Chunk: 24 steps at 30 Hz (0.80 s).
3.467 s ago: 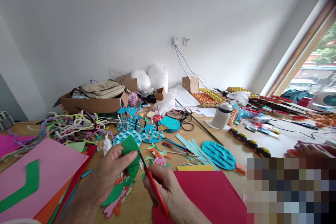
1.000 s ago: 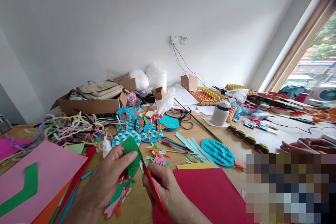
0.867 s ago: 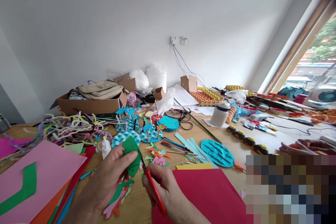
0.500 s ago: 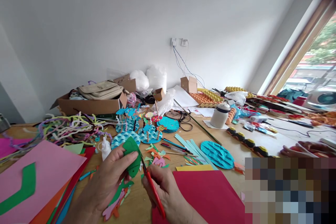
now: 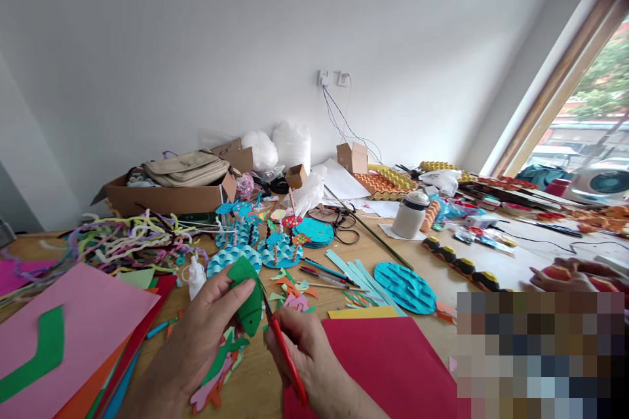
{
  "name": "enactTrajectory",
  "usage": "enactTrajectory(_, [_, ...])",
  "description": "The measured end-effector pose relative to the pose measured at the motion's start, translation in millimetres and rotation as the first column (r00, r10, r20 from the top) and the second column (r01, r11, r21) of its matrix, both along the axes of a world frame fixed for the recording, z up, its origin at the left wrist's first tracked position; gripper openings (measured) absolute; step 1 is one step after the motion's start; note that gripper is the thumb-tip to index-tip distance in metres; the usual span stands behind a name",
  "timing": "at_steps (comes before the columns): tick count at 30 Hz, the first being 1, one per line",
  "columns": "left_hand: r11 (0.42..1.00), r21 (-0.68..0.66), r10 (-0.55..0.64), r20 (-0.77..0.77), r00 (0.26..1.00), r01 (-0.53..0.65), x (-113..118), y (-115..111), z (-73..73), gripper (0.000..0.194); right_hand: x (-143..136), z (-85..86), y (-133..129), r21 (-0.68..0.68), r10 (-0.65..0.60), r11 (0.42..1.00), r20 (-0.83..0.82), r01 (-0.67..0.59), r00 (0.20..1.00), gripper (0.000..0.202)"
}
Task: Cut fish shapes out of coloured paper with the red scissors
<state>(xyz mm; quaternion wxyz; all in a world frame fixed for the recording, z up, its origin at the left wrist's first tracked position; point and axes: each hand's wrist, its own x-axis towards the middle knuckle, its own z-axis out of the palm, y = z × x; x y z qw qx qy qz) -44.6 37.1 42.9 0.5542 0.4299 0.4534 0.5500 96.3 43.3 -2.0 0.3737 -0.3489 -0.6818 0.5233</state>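
Observation:
Between the thumb and fingers of my left hand (image 5: 209, 314) is a green paper piece (image 5: 248, 304) with a curved outline and drawn dark lines. My right hand (image 5: 307, 350) is closed round the red handles of a pair of scissors (image 5: 287, 353). The blades point up and touch the paper's right edge. Below my left hand, cut paper fish shapes (image 5: 216, 373) in pink, orange and green lie on the table, partly hidden by the hand. Paper scraps (image 5: 295, 294) are scattered just beyond the scissors.
Coloured paper sheets (image 5: 98, 314) lie at left, a red sheet (image 5: 388, 360) at right. Behind stand a glue bottle (image 5: 196, 278), blue fish decorations (image 5: 280, 249), pipe cleaners (image 5: 137, 239) and a white jar (image 5: 411, 216). Another person's hands (image 5: 565, 275) work at far right.
The camera view has shifted very slightly. My hands, the green paper and the scissors keep nearly the same positions. The other person's hands at far right have moved a little.

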Motion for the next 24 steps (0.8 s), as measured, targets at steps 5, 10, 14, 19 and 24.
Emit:
enactTrajectory(5, [0.999,0.000,-0.033,0.011,0.999,0.033,1.9,-0.1,0.1,0.016,0.7,-0.8,-0.1,0.000,-0.012,1.000,0.012,0.012,1.000,0.024])
enactTrajectory(10, [0.998,0.000,-0.064,0.030,0.997,0.064,0.5,0.0,0.1,0.016,1.6,1.2,-0.2,-0.007,0.024,1.000,-0.026,-0.025,0.999,0.026])
enactTrajectory(14, [0.996,-0.008,-0.088,0.037,0.995,0.089,-2.0,-0.1,-1.3,0.017,1.3,0.5,0.0,0.009,0.007,1.000,-0.015,-0.007,1.000,0.027])
enactTrajectory(19, [0.996,-0.010,-0.083,0.036,0.996,0.084,-1.8,0.3,-1.6,0.016,1.1,-2.0,0.1,0.019,0.008,1.000,-0.001,-0.008,1.000,0.029])
enactTrajectory(24, [0.999,-0.006,-0.050,0.021,0.999,0.050,-1.1,0.5,-1.7,0.017,1.4,-2.1,0.7,0.020,0.006,1.000,-0.019,-0.006,1.000,0.028])
